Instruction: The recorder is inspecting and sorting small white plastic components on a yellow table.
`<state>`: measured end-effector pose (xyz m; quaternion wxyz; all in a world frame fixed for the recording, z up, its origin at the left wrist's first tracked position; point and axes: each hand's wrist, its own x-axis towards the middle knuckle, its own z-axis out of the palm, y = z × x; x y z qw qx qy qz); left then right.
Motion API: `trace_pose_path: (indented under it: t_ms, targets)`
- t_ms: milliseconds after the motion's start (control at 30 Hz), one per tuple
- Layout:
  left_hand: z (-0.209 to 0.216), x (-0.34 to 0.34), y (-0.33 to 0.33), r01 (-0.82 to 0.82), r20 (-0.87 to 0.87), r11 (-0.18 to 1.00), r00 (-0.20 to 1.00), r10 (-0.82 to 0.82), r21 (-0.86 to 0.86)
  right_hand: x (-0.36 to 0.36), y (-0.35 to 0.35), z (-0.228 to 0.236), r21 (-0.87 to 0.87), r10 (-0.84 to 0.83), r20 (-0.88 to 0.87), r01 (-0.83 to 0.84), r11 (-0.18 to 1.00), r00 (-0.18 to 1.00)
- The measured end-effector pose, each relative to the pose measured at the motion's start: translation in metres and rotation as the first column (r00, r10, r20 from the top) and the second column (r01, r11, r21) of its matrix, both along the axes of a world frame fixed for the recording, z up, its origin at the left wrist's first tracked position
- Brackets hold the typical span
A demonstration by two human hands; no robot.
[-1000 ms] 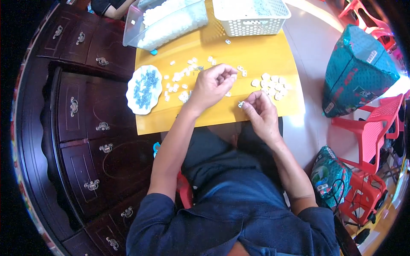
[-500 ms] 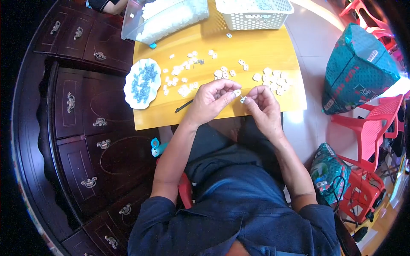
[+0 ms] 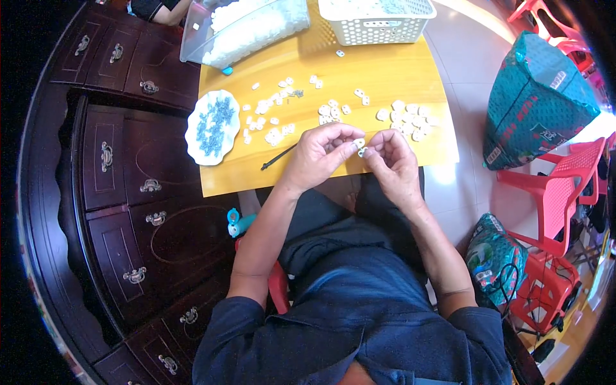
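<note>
Over the table's near edge, my left hand (image 3: 321, 154) pinches a small white plastic piece (image 3: 359, 142) between thumb and forefinger. Close against it, my right hand (image 3: 394, 163) grips a second small whitish piece with dark holes (image 3: 362, 153). The two pieces meet or nearly meet; their contact is too small to make out. Just beyond my hands lies a cluster of white pieces (image 3: 330, 112), and a larger pile of rounded white pieces (image 3: 407, 119) sits to the right. Loose small white pieces (image 3: 273, 136) are scattered left of my left hand, near a black pen-like tool (image 3: 278, 156).
A scalloped white plate (image 3: 192, 144) of small blue-grey parts stands at the table's left edge. At the back are a clear bin (image 3: 192, 45) of white pieces and a white perforated basket (image 3: 378, 33). Dark cabinets (image 3: 106, 186) flank the left; teal bags (image 3: 536, 102) and red chairs (image 3: 552, 199) the right.
My hands have come closer together, bringing the two small pieces up against each other. The piece in my right hand has shifted slightly left. The whole view has moved a little.
</note>
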<state>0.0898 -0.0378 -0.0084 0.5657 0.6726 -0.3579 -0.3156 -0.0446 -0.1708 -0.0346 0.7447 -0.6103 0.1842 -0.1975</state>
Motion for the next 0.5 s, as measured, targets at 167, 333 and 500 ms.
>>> trace_pose_path:
  t_ms: [167, 333, 500]
  targets:
    - [0.007, -0.006, -0.003, 0.002, 0.085, 1.0, 0.996, -0.003, 0.011, -0.001, 0.0, -0.001, 0.005, -0.012, 0.003, 0.012, 1.0, 1.0]
    - [0.009, -0.008, -0.003, -0.009, 0.107, 1.0, 0.994, 0.008, 0.015, -0.003, 0.002, 0.003, 0.033, -0.013, 0.024, 0.012, 0.999, 1.0]
    - [0.012, -0.01, -0.006, -0.006, 0.18, 0.999, 0.984, 0.015, -0.054, -0.002, 0.002, -0.001, 0.14, 0.007, 0.075, -0.018, 0.99, 0.997]
